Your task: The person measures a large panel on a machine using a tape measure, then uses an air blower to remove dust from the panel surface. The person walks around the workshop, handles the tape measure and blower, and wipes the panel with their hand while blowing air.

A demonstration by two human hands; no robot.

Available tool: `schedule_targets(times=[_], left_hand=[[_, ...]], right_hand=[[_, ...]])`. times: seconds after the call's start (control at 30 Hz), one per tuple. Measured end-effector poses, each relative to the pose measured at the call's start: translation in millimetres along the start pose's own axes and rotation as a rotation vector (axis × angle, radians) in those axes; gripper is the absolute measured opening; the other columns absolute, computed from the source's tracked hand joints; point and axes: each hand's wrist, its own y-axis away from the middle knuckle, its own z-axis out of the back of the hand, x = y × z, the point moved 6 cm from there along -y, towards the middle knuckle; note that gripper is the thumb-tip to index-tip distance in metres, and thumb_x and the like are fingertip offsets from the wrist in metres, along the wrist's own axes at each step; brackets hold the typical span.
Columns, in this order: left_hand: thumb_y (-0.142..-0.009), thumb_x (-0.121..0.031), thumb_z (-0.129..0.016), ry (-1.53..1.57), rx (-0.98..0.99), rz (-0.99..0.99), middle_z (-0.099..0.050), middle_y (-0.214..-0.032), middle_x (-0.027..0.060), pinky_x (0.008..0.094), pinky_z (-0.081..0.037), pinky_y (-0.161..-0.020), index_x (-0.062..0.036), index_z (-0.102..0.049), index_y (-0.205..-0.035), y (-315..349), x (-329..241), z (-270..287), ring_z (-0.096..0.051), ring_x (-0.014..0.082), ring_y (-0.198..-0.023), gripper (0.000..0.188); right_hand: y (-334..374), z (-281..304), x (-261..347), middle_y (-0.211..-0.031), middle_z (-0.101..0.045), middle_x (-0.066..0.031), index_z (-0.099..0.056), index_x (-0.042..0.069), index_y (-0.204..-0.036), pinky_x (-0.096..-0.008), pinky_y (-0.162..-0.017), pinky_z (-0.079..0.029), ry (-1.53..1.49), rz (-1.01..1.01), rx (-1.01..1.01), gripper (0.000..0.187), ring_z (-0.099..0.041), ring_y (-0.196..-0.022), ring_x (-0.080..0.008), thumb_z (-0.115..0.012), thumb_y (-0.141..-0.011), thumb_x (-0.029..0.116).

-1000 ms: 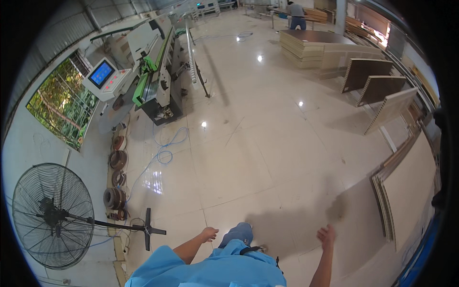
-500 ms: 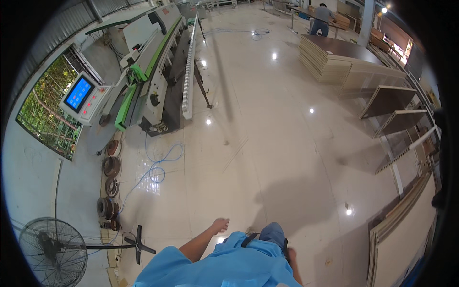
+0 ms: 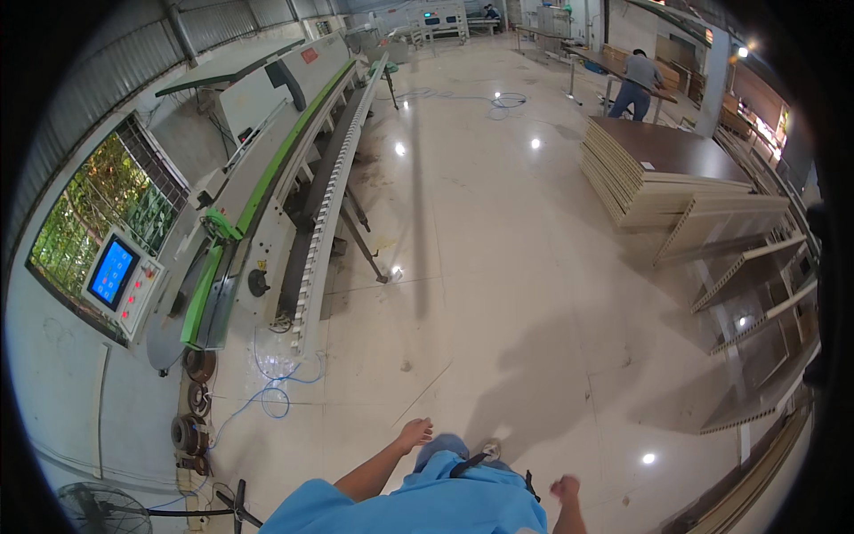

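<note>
My left hand (image 3: 415,433) hangs in front of my body above the floor, its fingers loosely stretched, nothing in it. To the right of my blue shirt (image 3: 418,498), my right hand (image 3: 565,487) is held low with curled fingers, and no object shows in it. Neither hand touches anything. One shoe (image 3: 490,449) shows below me on the pale tiled floor (image 3: 498,267).
On the left stands a long green and grey machine (image 3: 258,205) with a control panel (image 3: 122,274), coiled rolls (image 3: 189,433), a blue hose (image 3: 276,396) and a fan (image 3: 102,509). Stacked boards (image 3: 667,151) and leaning panels (image 3: 756,267) line the right. A person (image 3: 636,84) bends over a table beyond.
The view has moved forward and tilted up; machine, fan and coils sit lower in it. My right hand has swung out into fuller view. My left hand stays in front of me.
</note>
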Motion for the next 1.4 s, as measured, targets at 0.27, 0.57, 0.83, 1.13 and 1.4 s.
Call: schedule_targets(times=[0.27,0.57,0.83,1.13,1.4], left_hand=[[-0.094,-0.041,-0.059,-0.487,-0.005,0.028,-0.071,-0.101,0.0186,0.0433,-0.052,-0.084,-0.0008,-0.065,-0.11,-148,-30,32,-0.068,0.0306,-0.089,0.044],[-0.095,-0.038,-0.056,-0.857,0.582,-0.076,-0.069,-0.104,0.0116,0.0421,-0.054,-0.084,-0.0103,-0.063,-0.117,-330,-347,53,-0.069,0.0289,-0.095,0.036],[-0.097,-0.033,-0.054,-1.091,0.428,-0.063,-0.07,-0.106,0.0097,0.04,-0.056,-0.081,-0.0102,-0.065,-0.113,-488,-617,-146,-0.069,0.0271,-0.096,0.03],[-0.097,-0.031,-0.056,-1.629,1.068,-0.038,-0.069,-0.102,0.0129,0.0387,-0.056,-0.078,-0.0065,-0.063,-0.115,-290,-288,-378,-0.068,0.0281,-0.093,0.031],[-0.101,-0.031,-0.052,-1.864,1.748,-0.02,-0.067,-0.104,0.0103,0.0346,-0.055,-0.08,-0.0043,-0.062,-0.119,76,35,-419,-0.067,0.0223,-0.095,0.033]], right_hand=[[-203,125,482,-0.103,-0.067,-0.0151,-0.054,0.004,-0.13,-0.0319,-0.061,-0.056,-0.444,0.379,-0.207,0.035,-0.067,-0.074,-0.0216,-0.053,-0.095,0.009],[-225,-85,456,-0.108,-0.07,-0.0209,-0.06,0.008,-0.127,-0.0381,-0.079,-0.058,-0.294,0.199,-0.311,0.042,-0.073,-0.089,-0.0259,-0.058,-0.085,0.012],[32,-152,208,-0.114,-0.068,-0.0154,-0.071,0.007,-0.104,-0.0405,-0.09,-0.051,-0.627,-0.58,-1.19,0.03,-0.06,-0.114,-0.0277,-0.071,-0.081,0.025],[199,-280,154,-0.097,-0.066,-0.0118,-0.06,0.003,-0.115,-0.0354,-0.061,-0.055,-1.875,-0.348,-1.846,0.022,-0.065,-0.073,-0.0216,-0.05,-0.099,0.014],[249,-432,143,-0.092,-0.068,-0.0108,-0.063,0.003,-0.116,-0.0348,-0.062,-0.058,-2.394,-0.453,-1.719,0.029,-0.07,-0.073,-0.0214,-0.064,-0.089,0.013]])
